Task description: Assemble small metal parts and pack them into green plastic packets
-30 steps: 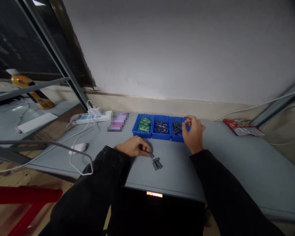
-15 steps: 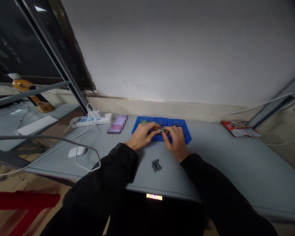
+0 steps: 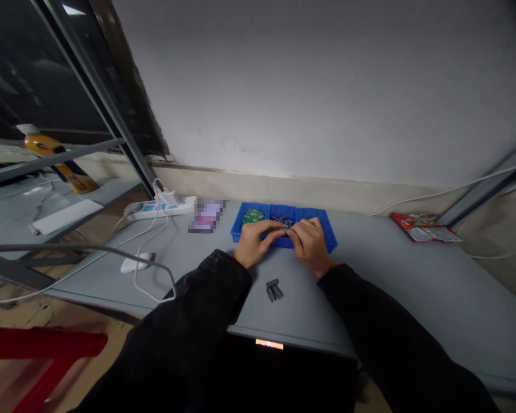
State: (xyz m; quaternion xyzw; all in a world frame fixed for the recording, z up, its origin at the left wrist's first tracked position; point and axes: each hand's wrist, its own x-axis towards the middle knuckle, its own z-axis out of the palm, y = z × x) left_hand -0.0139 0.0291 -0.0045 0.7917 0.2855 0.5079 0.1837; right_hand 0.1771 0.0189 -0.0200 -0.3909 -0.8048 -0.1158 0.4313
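Observation:
My left hand (image 3: 254,244) and my right hand (image 3: 312,245) meet over the front of a blue three-section tray (image 3: 330,229). Their fingertips pinch a small grey piece (image 3: 285,230), mostly covered by the fingers. Green circuit boards (image 3: 253,215) lie in the tray's left section, and small shiny metal parts (image 3: 282,219) in its middle one. My right hand hides much of the right section. Closer to me on the table, several dark grey short cylinders (image 3: 274,291) rest in a loose group.
To the left are a phone (image 3: 207,217), a white power strip (image 3: 155,210) with cables, and a white mouse-like object (image 3: 135,263). A red packet (image 3: 423,226) lies far right. A yellow bottle (image 3: 62,160) leans behind the frame bar. A red stool (image 3: 43,344) stands lower left.
Both hands have shifted slightly and closed further over the grey piece, which shows less. My left hand sits lower, exposing the circuit boards and metal parts. The loose cylinders stay put.

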